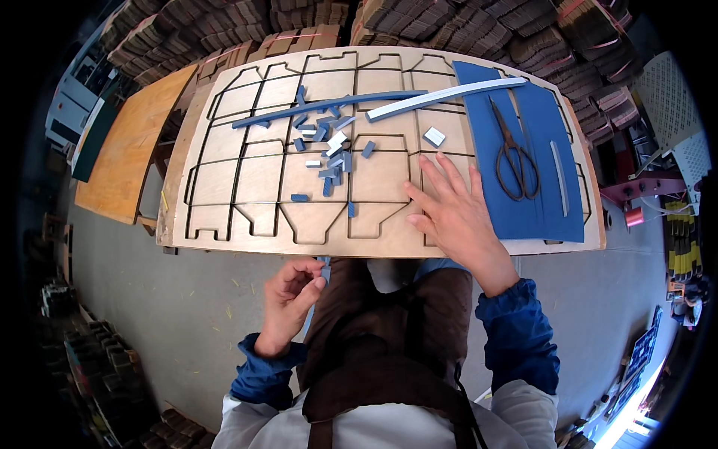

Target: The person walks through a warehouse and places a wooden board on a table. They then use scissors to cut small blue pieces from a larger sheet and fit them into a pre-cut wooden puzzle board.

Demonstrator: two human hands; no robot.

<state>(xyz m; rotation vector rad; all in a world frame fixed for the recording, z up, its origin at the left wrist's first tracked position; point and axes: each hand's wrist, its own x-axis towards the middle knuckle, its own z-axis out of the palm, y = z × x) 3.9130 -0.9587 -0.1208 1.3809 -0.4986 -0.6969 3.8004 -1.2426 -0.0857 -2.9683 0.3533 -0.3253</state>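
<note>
Below the near edge of a pale wooden die board (254, 176) with dark cutting lines, my left hand (290, 301) pinches a blue foam piece (326, 271), mostly hidden by the fingers. My right hand (458, 217) lies on the board, fingers spread and empty. Just beyond its fingertips sits a small white-topped foam block (434, 136). Several small blue and white foam blocks (323, 133) are scattered left of it. Two long foam strips, one blue (321, 104) and one white-topped (441, 99), lie across the far part.
A blue foam sheet (486, 150) covers the board's right side, with dark scissors (516, 161) and a thin pale strip (559, 179) on it. Stacked cardboard (464, 30) stands behind the board. An orange-brown wooden table (134, 142) is at left, machinery (636, 187) at right.
</note>
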